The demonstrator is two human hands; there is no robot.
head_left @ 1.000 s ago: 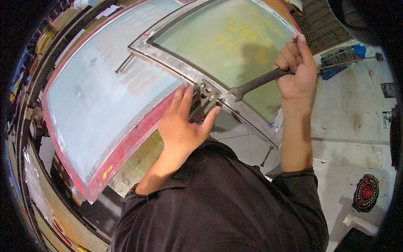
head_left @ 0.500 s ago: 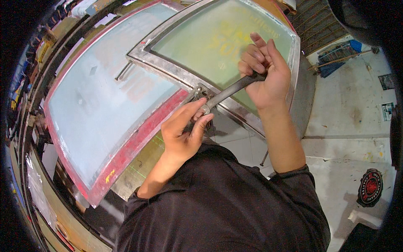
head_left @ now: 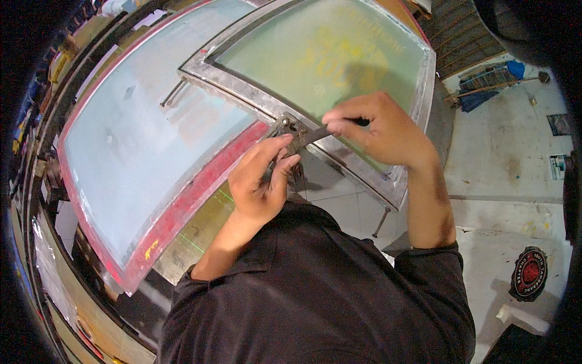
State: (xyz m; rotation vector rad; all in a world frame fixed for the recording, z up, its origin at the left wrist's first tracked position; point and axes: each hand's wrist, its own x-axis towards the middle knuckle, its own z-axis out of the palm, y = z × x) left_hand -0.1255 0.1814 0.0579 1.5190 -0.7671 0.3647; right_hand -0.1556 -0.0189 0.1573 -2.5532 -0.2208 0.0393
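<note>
A dark metal wrench (head_left: 314,136) slants across a small metal clamp-like fitting (head_left: 287,123) on the near edge of a grey metal frame (head_left: 239,104) with a pale green mesh panel (head_left: 327,57). My left hand (head_left: 257,179) pinches the wrench's lower end beside the fitting. Closed around the upper part of its handle is my right hand (head_left: 388,130), knuckles up. My left fingers partly hide the wrench's jaw, so I cannot tell exactly how it sits on the fitting. Beneath and to the left lies a red-edged frame (head_left: 203,191) with a pale blue panel.
One long bolt (head_left: 173,93) sticks out from the grey frame's left corner, another (head_left: 381,222) from its near right corner. Dark curved rails (head_left: 37,200) run along the left. At the right, a pale wall (head_left: 506,164) bears a round black-and-red emblem (head_left: 528,274).
My right hand has turned over, from palm up with loosely curled fingers to closed over the handle, and moved lower. My left hand stays near the fitting. The view has shifted slightly.
</note>
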